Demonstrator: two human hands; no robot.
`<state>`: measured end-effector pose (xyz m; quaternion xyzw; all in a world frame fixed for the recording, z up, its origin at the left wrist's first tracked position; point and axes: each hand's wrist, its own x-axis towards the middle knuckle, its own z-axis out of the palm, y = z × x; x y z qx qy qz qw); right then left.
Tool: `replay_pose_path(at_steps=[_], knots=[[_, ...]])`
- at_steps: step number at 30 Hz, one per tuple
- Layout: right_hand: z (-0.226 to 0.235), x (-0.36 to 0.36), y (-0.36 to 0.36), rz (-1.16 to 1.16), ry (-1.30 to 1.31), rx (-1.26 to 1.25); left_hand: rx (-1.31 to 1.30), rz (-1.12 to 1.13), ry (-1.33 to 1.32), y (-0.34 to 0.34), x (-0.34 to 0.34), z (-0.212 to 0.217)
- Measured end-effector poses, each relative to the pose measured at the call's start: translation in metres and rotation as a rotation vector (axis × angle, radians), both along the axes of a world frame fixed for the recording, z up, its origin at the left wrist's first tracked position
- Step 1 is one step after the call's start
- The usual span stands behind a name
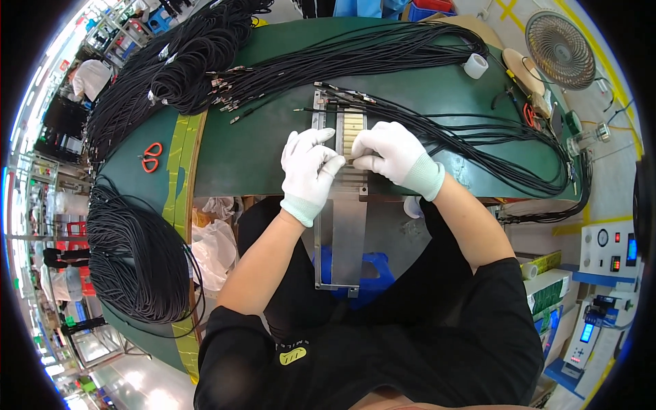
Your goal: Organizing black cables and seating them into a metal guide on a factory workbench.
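Both my hands wear white gloves and meet over a narrow metal fixture [339, 126] with a row of pale yellow blocks [353, 124]. My left hand [307, 167] is at the fixture's left side, thumb and forefinger closed together. Close by on the right, my right hand [393, 152] has its fingertips pinched over the blocks. Whatever lies between the fingertips is too small to make out. Black cables [437, 133] with metal connector ends run from the fixture's far end to the right. A metal plate [348, 239] extends from the fixture past the table edge, over my lap.
Bundled black cables [137, 260] lie at the left, with more coils [181, 75] and a long bundle [369, 55] at the back. Orange-handled scissors [151, 158] rest on the green table [232, 147]. A white tape roll [475, 65], pliers [502, 98] and a fan [560, 49] are at the right.
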<state>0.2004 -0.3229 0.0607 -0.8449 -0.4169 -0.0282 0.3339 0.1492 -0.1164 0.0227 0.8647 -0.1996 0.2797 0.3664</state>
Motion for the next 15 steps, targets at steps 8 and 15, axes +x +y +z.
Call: replay_pose_path(at_steps=[8,15], knots=[[-0.008,0.004,0.001,0.067,0.109,-0.024,0.040,-0.064,-0.092,0.001,0.000,0.008],[0.002,0.009,0.000,0.129,0.105,0.021,-0.011,-0.078,-0.107,0.002,0.002,0.010]])
